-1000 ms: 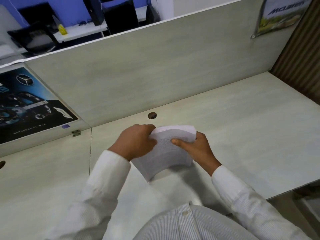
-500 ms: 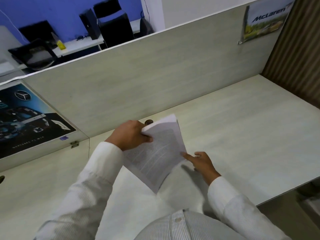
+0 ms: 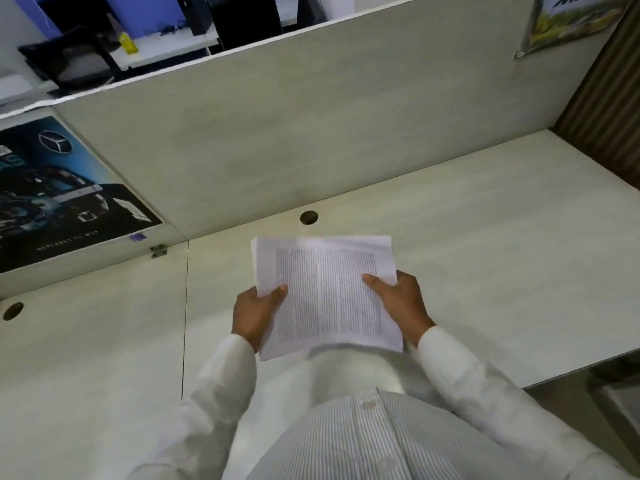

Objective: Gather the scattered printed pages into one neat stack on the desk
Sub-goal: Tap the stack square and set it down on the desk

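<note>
The pale desk (image 3: 485,271) (two panels, one seam) has two round cable holes (image 3: 309,217).

White paper pages (image 3: 325,292) lined with dense grey print; pale grey wood-grain laminate desk (image 3: 485,254); white finely grey-striped cotton shirt (image 3: 363,441); dark teal-black glossy car poster (image 3: 59,192).
</note>
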Motion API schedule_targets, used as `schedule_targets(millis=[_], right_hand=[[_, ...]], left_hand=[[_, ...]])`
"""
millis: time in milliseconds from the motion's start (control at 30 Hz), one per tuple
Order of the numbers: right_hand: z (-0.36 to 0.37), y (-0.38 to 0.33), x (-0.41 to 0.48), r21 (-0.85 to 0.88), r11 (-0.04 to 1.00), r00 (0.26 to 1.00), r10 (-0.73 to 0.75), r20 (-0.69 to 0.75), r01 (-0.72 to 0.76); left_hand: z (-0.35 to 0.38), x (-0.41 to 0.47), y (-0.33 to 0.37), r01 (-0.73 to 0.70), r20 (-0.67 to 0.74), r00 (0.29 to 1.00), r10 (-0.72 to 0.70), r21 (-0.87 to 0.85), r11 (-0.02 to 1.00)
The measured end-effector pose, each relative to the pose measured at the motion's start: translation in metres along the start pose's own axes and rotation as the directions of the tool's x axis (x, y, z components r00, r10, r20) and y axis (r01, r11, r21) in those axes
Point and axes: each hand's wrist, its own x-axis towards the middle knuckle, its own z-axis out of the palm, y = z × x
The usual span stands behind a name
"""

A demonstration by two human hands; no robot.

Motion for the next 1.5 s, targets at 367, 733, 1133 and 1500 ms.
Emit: schedule_targets(millis=[367,733,1133,1500], right_hand=[[-0.014,0.009,0.005,-0.135,0.984,0.988,-0.1,0.121,0.116],[-0.023,0.011,0.005,-0.136,0.984,0.988,-0.101,0.12,0.117],[-0.036,0.023,0.022,-0.162,0.978,0.959,-0.083,0.272,0.13],[-0.037,0.035,0.034,0.063,0.991,0.991,0.125,-0.054,-0.121]], left_hand=[[-0.009,-0.005,-0.038,-0.055,-0.121,0.992,0.021,-0.283,0.958],[-0.018,-0.014,-0.03,-0.143,-0.098,0.987,0.126,-0.201,0.969],[-0.033,-0.005,0.047,-0.366,0.281,0.927,0.247,0.823,0.435],[0.061,0.012,0.09,-0.436,0.401,0.9,0.17,0.841,0.321]])
